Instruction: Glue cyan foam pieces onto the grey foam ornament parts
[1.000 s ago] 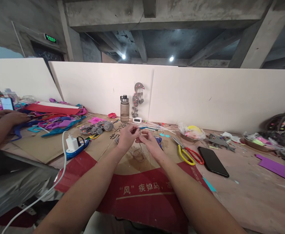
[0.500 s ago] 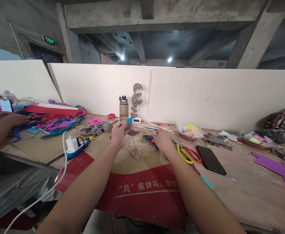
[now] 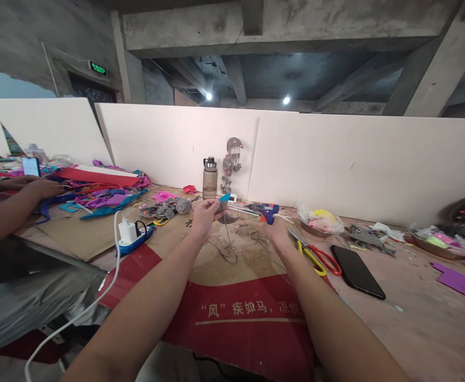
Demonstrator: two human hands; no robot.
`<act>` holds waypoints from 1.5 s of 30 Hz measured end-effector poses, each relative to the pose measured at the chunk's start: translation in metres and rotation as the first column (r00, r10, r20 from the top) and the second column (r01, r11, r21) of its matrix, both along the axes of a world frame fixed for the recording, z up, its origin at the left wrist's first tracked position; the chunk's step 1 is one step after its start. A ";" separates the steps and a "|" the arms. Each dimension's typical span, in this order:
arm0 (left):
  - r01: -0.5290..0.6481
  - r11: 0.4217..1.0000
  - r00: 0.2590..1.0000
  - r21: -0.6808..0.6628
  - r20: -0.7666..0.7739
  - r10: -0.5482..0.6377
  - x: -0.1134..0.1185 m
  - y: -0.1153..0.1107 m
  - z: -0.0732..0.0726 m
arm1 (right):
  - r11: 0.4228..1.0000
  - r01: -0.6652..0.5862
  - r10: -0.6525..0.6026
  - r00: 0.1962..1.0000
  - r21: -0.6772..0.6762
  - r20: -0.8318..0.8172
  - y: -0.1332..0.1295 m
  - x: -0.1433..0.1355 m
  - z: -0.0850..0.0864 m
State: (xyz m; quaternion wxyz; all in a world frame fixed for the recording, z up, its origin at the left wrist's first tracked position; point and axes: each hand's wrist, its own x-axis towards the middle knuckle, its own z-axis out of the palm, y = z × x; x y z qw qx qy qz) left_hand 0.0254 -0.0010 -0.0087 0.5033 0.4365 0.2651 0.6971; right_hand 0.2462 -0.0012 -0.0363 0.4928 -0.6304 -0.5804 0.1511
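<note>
A cardboard sheet (image 3: 236, 339) with a red printed band covers the near part of the worktop (image 3: 427, 329). On its brown area lies a loose tangle of grey yarn (image 3: 229, 255), with a strand running up to the grey crescent (image 3: 230, 218). To the right, scissors (image 3: 319, 259) with one yellow and one red handle lie near a black smartphone (image 3: 358, 271). To the left, a white charger (image 3: 127, 231) is plugged into a blue power strip (image 3: 135, 244).

The left hand (image 3: 204, 218) holds the grey crescent above the cardboard, its fingers pinched narrow at the upper left end; a pointed teal piece (image 3: 225, 198) sticks up beside them. The right hand (image 3: 276, 231) has its fingers closed around the grip of a blue hot glue gun (image 3: 270, 211), its barrel turned left towards the crescent. The small parts between the hands look like short sticks or wire, though they are too fine to tell.

Beyond, a grey yarn ball (image 3: 183, 206) lies left of the left hand, and a bowl (image 3: 316, 230) of plastic-wrapped pieces sits right of the glue gun. Farther back stand a water bottle (image 3: 210, 180) and a small white digital clock (image 3: 233, 198), with a grey hanging ornament (image 3: 232, 162) against the white partition (image 3: 336, 159).
</note>
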 end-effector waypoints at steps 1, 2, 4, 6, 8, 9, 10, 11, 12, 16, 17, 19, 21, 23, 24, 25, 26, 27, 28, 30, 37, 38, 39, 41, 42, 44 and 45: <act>-0.003 1.000 1.000 -0.001 -0.004 0.003 0.000 0.000 0.000 | 1.000 -0.011 0.012 0.998 0.014 -0.060 -0.003 -0.005 0.005; -0.005 1.000 1.000 -0.004 -0.006 0.005 0.000 0.000 0.000 | 0.999 -0.035 0.039 0.990 0.030 -0.135 -0.006 -0.010 0.009; -0.013 1.000 1.000 -0.009 -0.001 0.013 0.000 0.000 0.000 | 0.983 -0.141 0.171 0.935 0.114 -0.311 -0.016 -0.022 0.019; -0.018 1.000 1.000 -0.013 0.015 0.018 0.000 0.001 0.000 | 0.933 -0.270 0.354 0.815 0.239 -0.458 -0.026 -0.034 0.026; -0.023 1.000 0.999 -0.020 0.025 0.023 -0.001 0.003 -0.001 | 0.878 -0.361 0.477 0.721 0.315 -0.503 -0.035 -0.043 0.031; -0.026 0.999 0.999 -0.024 0.026 0.027 -0.001 0.003 -0.001 | 0.862 -0.388 0.506 0.705 0.327 -0.496 -0.039 -0.046 0.033; -0.030 0.999 0.999 -0.028 0.025 0.030 -0.001 0.004 -0.001 | 0.855 -0.405 0.517 0.709 0.324 -0.479 -0.042 -0.048 0.034; -0.035 0.999 0.999 -0.031 0.026 0.035 -0.001 0.005 -0.001 | 0.855 -0.414 0.517 0.729 0.312 -0.449 -0.045 -0.049 0.035; -0.039 0.999 0.999 -0.032 0.028 0.039 -0.002 0.005 -0.001 | 0.859 -0.419 0.509 0.758 0.293 -0.408 -0.048 -0.049 0.036; -0.049 0.998 0.998 -0.030 0.041 0.051 -0.002 0.006 0.000 | 0.895 -0.391 0.434 0.873 0.214 -0.223 -0.053 -0.049 0.039; -0.052 0.998 0.998 -0.030 0.045 0.053 -0.002 0.006 0.000 | 0.903 -0.374 0.413 0.891 0.210 -0.189 -0.053 -0.049 0.038; -0.054 0.998 0.997 -0.029 0.053 0.056 -0.002 0.006 0.000 | 0.910 -0.352 0.383 0.915 0.218 -0.125 -0.052 -0.050 0.037; -0.049 0.999 0.997 -0.023 0.061 0.051 -0.002 0.006 0.000 | 0.910 -0.344 0.365 0.929 0.229 -0.055 -0.052 -0.051 0.035; -0.045 0.999 0.997 -0.018 0.061 0.046 -0.001 0.005 0.000 | 0.913 -0.333 0.339 0.941 0.237 0.016 -0.052 -0.053 0.034; -0.046 0.999 0.997 -0.018 0.057 0.047 -0.001 0.005 0.000 | 0.916 -0.325 0.324 0.945 0.237 0.043 -0.052 -0.053 0.034; -0.048 0.999 0.998 -0.017 0.051 0.049 0.000 0.004 0.001 | 0.919 -0.319 0.313 0.948 0.233 0.060 -0.053 -0.054 0.033; -0.050 0.999 0.998 -0.014 0.042 0.050 0.000 0.004 0.001 | 0.921 -0.318 0.310 0.948 0.225 0.071 -0.053 -0.055 0.032; -0.051 0.999 0.998 -0.010 0.032 0.051 0.000 0.003 0.001 | 0.921 -0.324 0.315 0.946 0.216 0.076 -0.053 -0.055 0.032; -0.052 0.999 0.998 -0.005 0.022 0.052 0.001 0.002 0.002 | 0.920 -0.332 0.323 0.943 0.209 0.078 -0.053 -0.055 0.031; -0.062 0.998 0.998 0.001 0.004 0.062 0.002 0.001 0.002 | 0.914 -0.349 0.340 0.937 0.206 0.080 -0.053 -0.056 0.029; -0.100 0.995 0.994 0.030 -0.039 0.101 0.003 0.004 -0.001 | 0.912 -0.352 0.329 0.934 0.212 0.139 -0.053 -0.058 0.026; -0.106 0.994 0.993 0.034 -0.043 0.108 0.003 0.005 -0.002 | 0.914 -0.346 0.318 0.935 0.212 0.154 -0.053 -0.059 0.026; -0.113 0.993 0.992 0.039 -0.046 0.115 0.003 0.006 -0.003 | 0.916 -0.339 0.307 0.936 0.214 0.169 -0.053 -0.059 0.025; -0.126 0.991 0.990 0.049 -0.050 0.129 0.003 0.008 -0.004 | 0.919 -0.323 0.283 0.940 0.225 0.192 -0.052 -0.059 0.024; -0.130 0.990 0.990 0.055 -0.052 0.133 0.002 0.009 -0.005 | 0.919 -0.318 0.276 0.940 0.231 0.199 -0.052 -0.059 0.024; -0.133 0.989 0.989 0.062 -0.056 0.136 0.002 0.010 -0.005 | 0.918 -0.315 0.269 0.941 0.240 0.205 -0.051 -0.058 0.024; -0.132 0.989 0.989 0.063 -0.056 0.136 0.002 0.011 -0.005 | 0.919 -0.313 0.266 0.941 0.241 0.207 -0.051 -0.058 0.024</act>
